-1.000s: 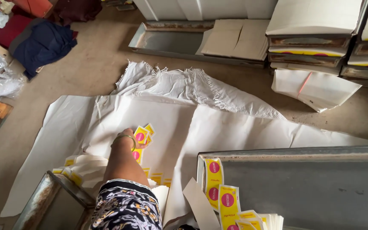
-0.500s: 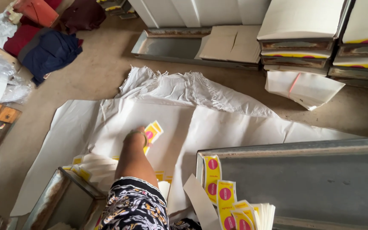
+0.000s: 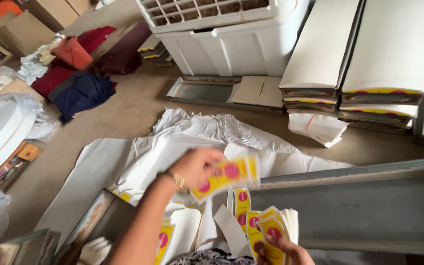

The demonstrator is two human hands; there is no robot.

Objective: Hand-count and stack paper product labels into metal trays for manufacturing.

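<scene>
Pinched between thumb and fingers, the left hand (image 3: 199,167) has its grip closed on a small fan of yellow cards (image 3: 226,176) with pink round marks, held up in the air above the white paper sheets (image 3: 123,162) spread on the floor. The cards are blurred, so how many there are cannot be told.

Going from large to small: the grey metal tray (image 3: 349,206) lies just to the right of the raised cards, and its long edge is near enough that a sideways sweep could catch the fan and knock cards loose. The white paper sheets are crumpled and overlapping; a dropped card could slide under a fold and be hard to find. The standing bundle of yellow cards (image 3: 263,230) leans against the tray, with the right hand (image 3: 283,250) gripping its lower edge; only the fingertips show, and if that hold loosened the bundle could splay out. The fan itself is held by one corner, so the outer cards could slip free.
</scene>
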